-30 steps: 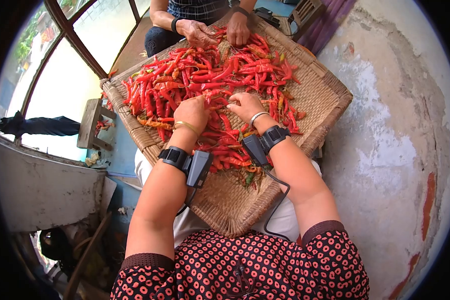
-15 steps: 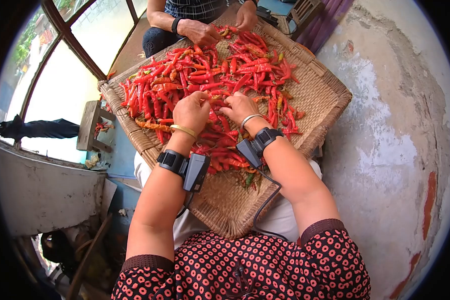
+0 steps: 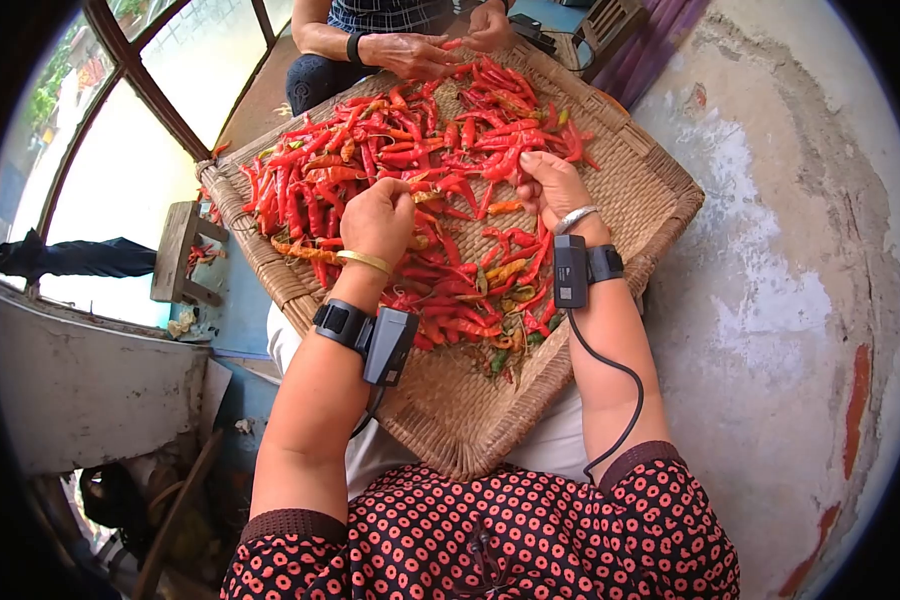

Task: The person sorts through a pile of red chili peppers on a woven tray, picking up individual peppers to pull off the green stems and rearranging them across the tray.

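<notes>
Red chili peppers (image 3: 315,205) lie heaped on a woven tray (image 3: 445,415) resting over my lap, with some orange, yellow and green ones among them. My left hand (image 3: 378,220) is closed over the middle of the heap, its back toward me; whatever lies within its fingers is hidden. Farther right, my right hand (image 3: 555,188) has thumb and fingers pinched at the end of a red chili pepper (image 3: 507,166) at the pile's right side. Between my hands is a looser scatter of peppers, with several yellowish and green ones at its near right edge.
Across the tray, another person's hands (image 3: 410,55) handle peppers at the far edge. A wooden stool (image 3: 178,252) stands at the left below the window, near a dark folded umbrella (image 3: 100,257). A rough plaster wall (image 3: 760,270) rises at the right.
My right hand has moved right and slightly away from me, leaving my left hand's side. My left hand has barely shifted. The other person's hands have come closer together.
</notes>
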`<state>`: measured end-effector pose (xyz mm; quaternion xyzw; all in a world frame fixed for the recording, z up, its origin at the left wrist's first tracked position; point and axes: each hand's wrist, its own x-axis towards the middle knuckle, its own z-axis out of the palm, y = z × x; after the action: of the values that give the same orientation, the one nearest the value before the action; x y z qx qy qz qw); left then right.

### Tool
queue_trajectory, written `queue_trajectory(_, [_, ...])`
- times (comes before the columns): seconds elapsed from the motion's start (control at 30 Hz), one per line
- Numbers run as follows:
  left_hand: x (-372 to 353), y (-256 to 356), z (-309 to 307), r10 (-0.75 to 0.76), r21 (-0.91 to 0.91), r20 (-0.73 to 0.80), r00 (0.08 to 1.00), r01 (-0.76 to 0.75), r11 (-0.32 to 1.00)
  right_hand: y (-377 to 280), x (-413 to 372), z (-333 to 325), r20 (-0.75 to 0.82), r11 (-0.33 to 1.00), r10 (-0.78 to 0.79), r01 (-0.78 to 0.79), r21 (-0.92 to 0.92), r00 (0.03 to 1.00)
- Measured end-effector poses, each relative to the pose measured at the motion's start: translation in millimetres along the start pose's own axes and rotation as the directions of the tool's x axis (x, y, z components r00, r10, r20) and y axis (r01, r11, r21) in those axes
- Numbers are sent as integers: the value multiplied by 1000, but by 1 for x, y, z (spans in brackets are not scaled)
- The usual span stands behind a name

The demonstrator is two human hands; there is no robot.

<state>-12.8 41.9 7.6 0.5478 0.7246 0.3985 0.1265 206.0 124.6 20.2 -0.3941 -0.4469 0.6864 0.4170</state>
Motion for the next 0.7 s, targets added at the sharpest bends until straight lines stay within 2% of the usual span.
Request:
queue_trajectory(0.03, [0, -1, 1, 17, -53, 13, 1000, -16, 998, 0, 4, 2, -176, 977, -45, 80, 196, 983])
queue_trajectory(0.07, [1, -1, 3, 35, -106, 25, 999, -32, 994, 2, 7, 2, -178, 977, -45, 80, 197, 983])
queue_trajectory(0.1, [0, 0, 3, 37, -107, 27, 999, -34, 994, 3, 7, 5, -211, 999, -43, 43, -5, 976])
queue_trajectory(0.13, [-1, 2, 3, 17, -191, 86, 996, 0, 982, 4, 7, 8, -245, 979, -48, -4, -206, 968])
queue_trajectory(0.17, [-1, 3, 4, 0, -271, 145, 989, 40, 962, 7, 4, 13, -174, 934, -60, -7, -358, 983])
queue_trajectory(0.2, [-1, 4, 4, 0, -270, 145, 989, 40, 962, 6, 0, 20, -23, 884, -15, 2, -468, 1000])
queue_trajectory(0.27, [-3, 4, 6, 119, -326, 167, 979, -59, 944, 19, -2, 31, 239, 897, -1, 107, -430, 971])
queue_trajectory(0.3, [-4, 2, 9, 210, -351, 152, 966, -146, 925, 18, -7, 38, 308, 846, 3, 162, -509, 952])
queue_trajectory(0.33, [-5, 2, 9, 213, -350, 158, 964, -147, 925, 16, -10, 44, 371, 786, 12, 221, -578, 929])
queue_trajectory(0.37, [-7, 3, 10, 255, -372, 178, 950, -175, 912, 39, 2, 36, 474, 724, -197, 453, -521, 858])
queue_trajectory(0.4, [-7, 6, 8, 297, -396, 194, 935, -202, 896, 32, -1, 37, 469, 722, -201, 454, -522, 860])
queue_trajectory(0.43, [-7, 9, 7, 301, -396, 195, 934, -205, 895, 23, -6, 39, 391, 759, 21, 240, -606, 920])
queue_trajectory(0.47, [-8, 13, 4, 268, -392, 164, 949, -187, 901, 18, -8, 41, 295, 744, 246, 15, -668, 923])
queue_trajectory(0.53, [-7, 13, 2, 233, -386, 135, 963, -166, 907, 18, -8, 34, 290, 782, 266, -30, -623, 919])
queue_trajectory(0.6, [-1, 4, 3, 166, -90, 60, 984, -160, 983, 11, -6, 24, 252, 632, 343, -24, -775, 905])
queue_trajectory(0.63, [1, -5, 5, 230, 75, 81, 970, -236, 969, 6, -7, 20, 215, 652, 330, -57, -756, 919])
queue_trajectory(0.67, [0, -9, 8, 229, 75, 81, 970, -235, 969, 1, -6, 15, 211, 772, 188, -11, -635, 959])
queue_trajectory(0.7, [-2, -10, 10, 227, 184, 177, 958, -258, 948, -1, -4, 7, 127, 934, 45, 3, -357, 991])
